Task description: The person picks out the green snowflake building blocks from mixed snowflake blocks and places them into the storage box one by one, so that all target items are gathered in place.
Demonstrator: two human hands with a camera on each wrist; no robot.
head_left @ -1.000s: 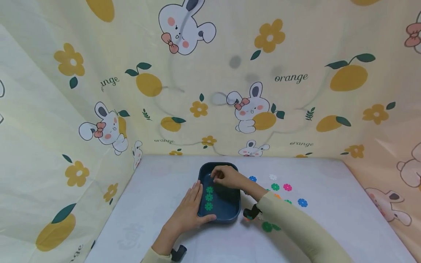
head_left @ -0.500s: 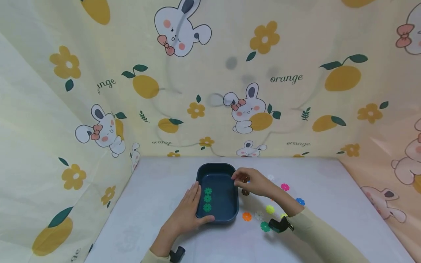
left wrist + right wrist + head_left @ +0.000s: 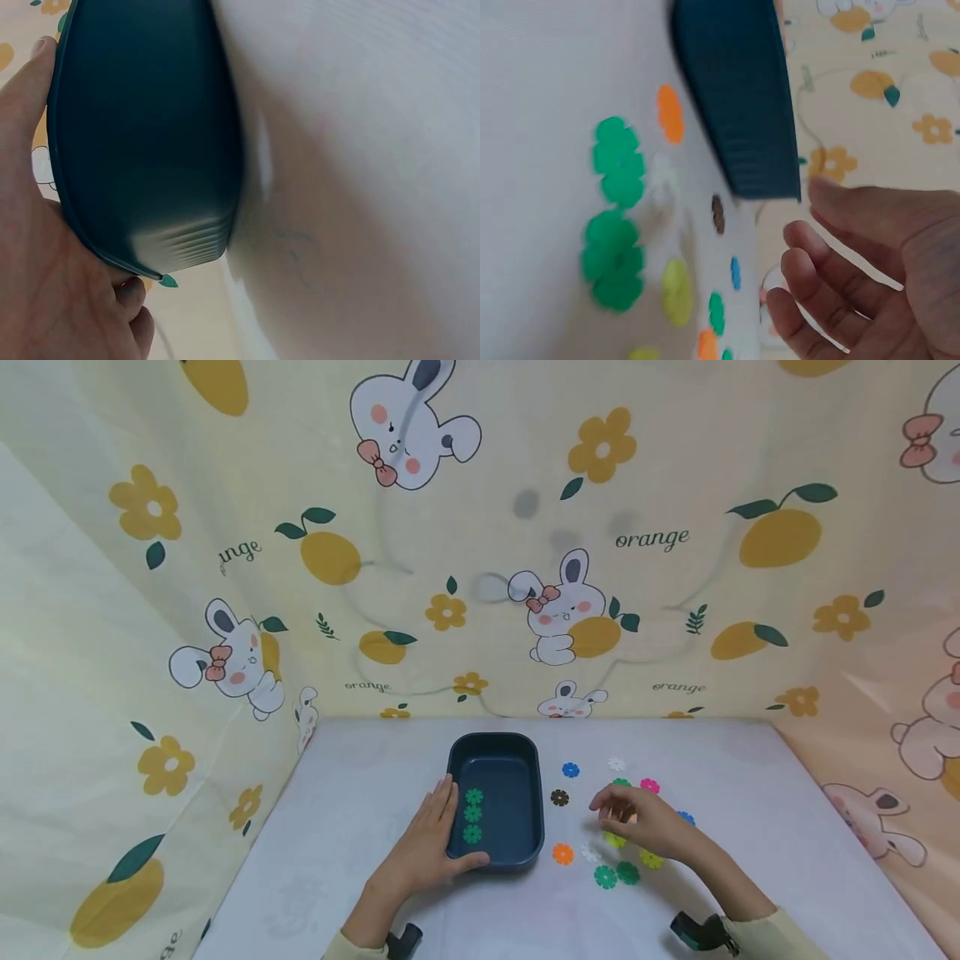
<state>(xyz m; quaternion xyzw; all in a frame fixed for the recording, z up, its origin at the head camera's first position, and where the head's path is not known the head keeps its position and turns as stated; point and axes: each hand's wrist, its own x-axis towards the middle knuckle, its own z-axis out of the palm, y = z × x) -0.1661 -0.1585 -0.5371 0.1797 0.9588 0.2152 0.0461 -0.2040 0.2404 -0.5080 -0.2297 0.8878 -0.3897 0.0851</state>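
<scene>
A dark blue tray (image 3: 506,802) stands on the table, with three green flower-shaped pieces (image 3: 472,814) in a column along its left side. My left hand (image 3: 420,839) rests against the tray's left rim, fingers straight, thumb along the front corner; the left wrist view shows the hand (image 3: 60,247) at the tray wall (image 3: 150,135). Right of the tray, my right hand (image 3: 648,818) hovers over scattered flower pieces, fingers loosely bent with nothing visible between them. Near it are a brown piece (image 3: 559,797), a yellow piece (image 3: 615,840) and an orange piece (image 3: 563,854).
More flower pieces lie to the right: a blue one (image 3: 571,770), a white one (image 3: 616,764), a pink one (image 3: 650,786) and green ones (image 3: 606,877) nearer the front. A patterned curtain (image 3: 480,527) surrounds the white table (image 3: 360,760).
My right hand has moved from above the tray, out over its right rim, to the scattered pieces on the right. My left hand has stayed at the tray, and the three green pieces keep their places.
</scene>
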